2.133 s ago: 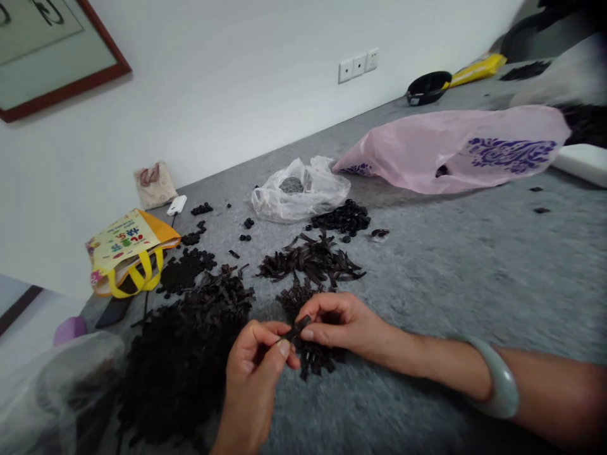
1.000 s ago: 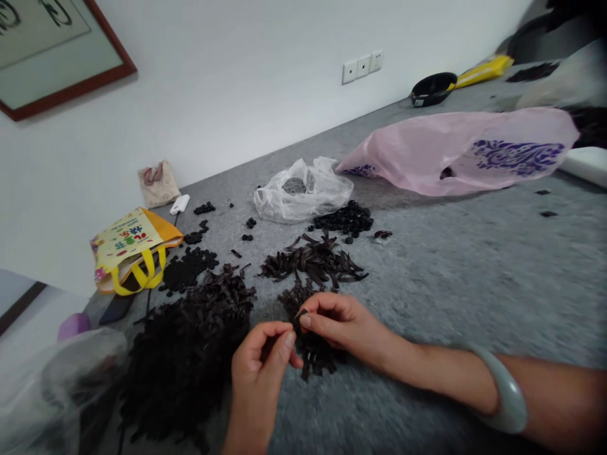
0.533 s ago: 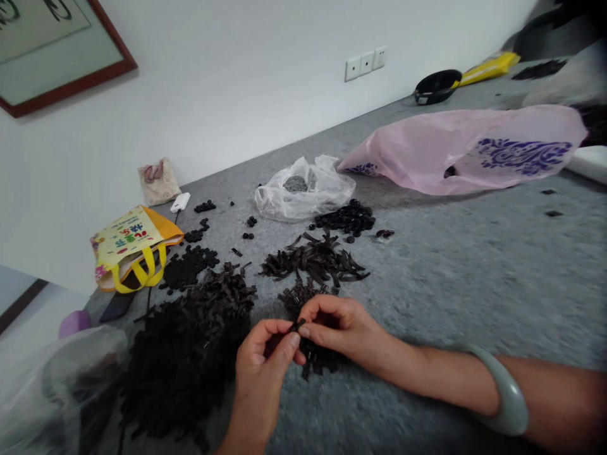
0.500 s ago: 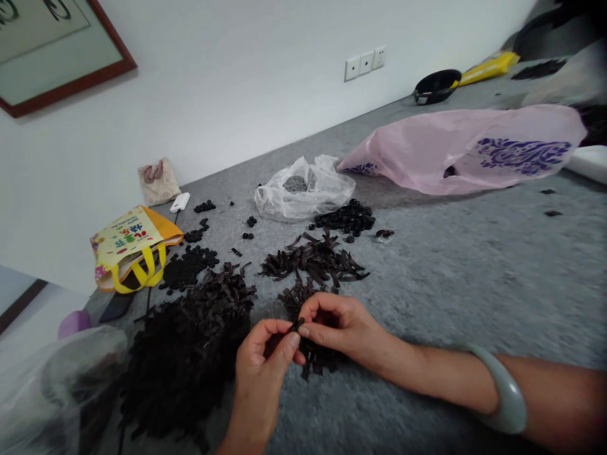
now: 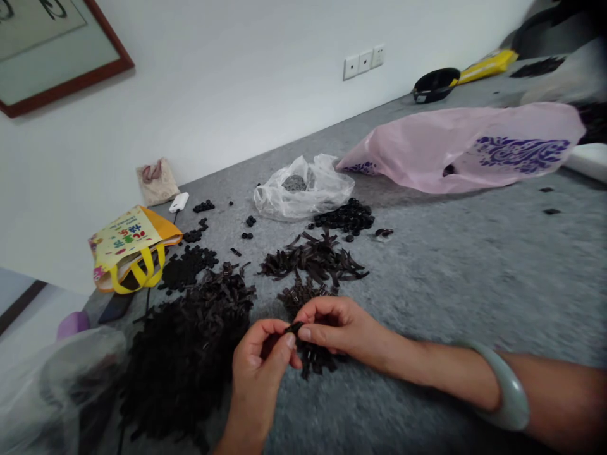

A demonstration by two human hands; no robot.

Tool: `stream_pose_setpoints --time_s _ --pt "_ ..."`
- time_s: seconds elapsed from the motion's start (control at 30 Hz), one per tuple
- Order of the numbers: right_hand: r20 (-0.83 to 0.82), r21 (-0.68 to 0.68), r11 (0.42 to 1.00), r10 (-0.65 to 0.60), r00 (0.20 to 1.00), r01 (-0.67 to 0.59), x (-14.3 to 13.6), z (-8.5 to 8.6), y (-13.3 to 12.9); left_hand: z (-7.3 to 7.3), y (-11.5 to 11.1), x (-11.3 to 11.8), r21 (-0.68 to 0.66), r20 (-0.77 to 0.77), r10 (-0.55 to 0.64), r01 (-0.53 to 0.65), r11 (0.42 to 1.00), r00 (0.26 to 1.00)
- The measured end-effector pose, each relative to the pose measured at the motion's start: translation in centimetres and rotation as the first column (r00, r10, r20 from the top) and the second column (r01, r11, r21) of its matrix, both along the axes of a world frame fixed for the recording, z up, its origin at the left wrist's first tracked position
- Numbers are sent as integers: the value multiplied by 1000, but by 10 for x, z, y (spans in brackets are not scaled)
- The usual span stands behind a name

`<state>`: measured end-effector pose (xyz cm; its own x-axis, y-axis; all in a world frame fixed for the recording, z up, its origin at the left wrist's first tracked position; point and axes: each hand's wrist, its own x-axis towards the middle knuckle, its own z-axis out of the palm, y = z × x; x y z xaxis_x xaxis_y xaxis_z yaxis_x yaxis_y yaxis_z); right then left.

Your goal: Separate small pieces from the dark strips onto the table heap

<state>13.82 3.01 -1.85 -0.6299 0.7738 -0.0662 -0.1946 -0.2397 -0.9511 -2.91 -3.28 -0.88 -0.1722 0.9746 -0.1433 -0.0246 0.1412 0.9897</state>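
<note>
Between the fingertips of both hands is a small dark piece (image 5: 293, 328), too small to make out in detail. My left hand (image 5: 263, 363) pinches its left end with thumb and forefinger. From the other side my right hand (image 5: 334, 325), a pale bangle (image 5: 505, 385) on its forearm, pinches the right end. Just behind and below the hands lies a pile of short dark strips (image 5: 306, 294), partly hidden by the right hand. A loose heap of longer dark strips (image 5: 315, 259) is beyond it. To the left spreads a large mound of dark strips (image 5: 190, 347).
Black round pieces (image 5: 348, 217) lie by a clear plastic bag (image 5: 303, 189); more black round pieces (image 5: 187, 265) are near a yellow-handled bag (image 5: 133, 246). A pink bag (image 5: 427, 148) stretches along the back right. A black bowl (image 5: 436, 85) stands near the wall.
The hands have shifted very slightly left and a little apart, and more of the dark piece shows between the fingertips. Both still pinch it.
</note>
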Motion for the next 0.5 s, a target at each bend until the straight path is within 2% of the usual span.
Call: stream_pose_setpoints --time_s 0.27,0.5 --pt "27 94 994 -65 998 62 2 1 1 5 0 2 -13 -62 -6 5 1000 998" --pt "98 103 993 -72 993 62 3 4 1 12 1 3 10 -107 -51 53 999 993"
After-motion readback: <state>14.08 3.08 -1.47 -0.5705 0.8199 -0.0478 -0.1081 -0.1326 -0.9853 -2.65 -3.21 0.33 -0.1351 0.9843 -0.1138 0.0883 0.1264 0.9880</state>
